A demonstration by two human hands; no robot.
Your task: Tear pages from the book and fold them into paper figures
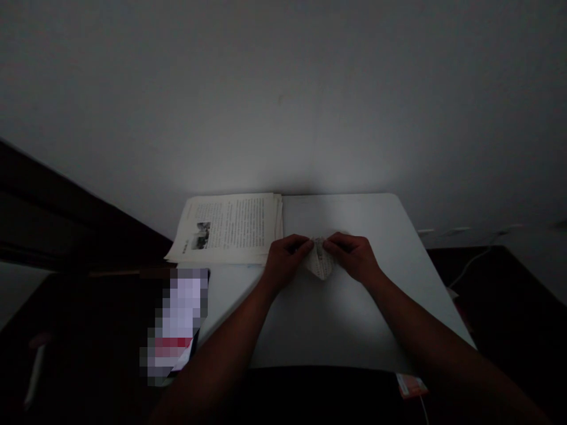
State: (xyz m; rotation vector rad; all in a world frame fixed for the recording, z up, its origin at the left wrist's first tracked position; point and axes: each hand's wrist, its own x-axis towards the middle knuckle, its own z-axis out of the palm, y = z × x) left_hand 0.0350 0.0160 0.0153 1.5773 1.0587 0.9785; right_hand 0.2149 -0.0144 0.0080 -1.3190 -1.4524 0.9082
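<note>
A small folded piece of printed paper [321, 265] is held above the white table [328, 330], its lower end coming to a point. My left hand [287, 258] pinches its left side between thumb and fingers. On the right side, my right hand [352, 255] pinches it in the same way. Both hands' fingertips are close together near the paper's upper part. The light is dim, so the folds are hard to make out.
Loose printed sheets [230, 230] lie stacked at the table's back left. A pixelated, bright-screened device [181, 319] is at the left edge. A wall [283, 106] stands behind the table. An orange and white packet [411, 385] is at the front edge.
</note>
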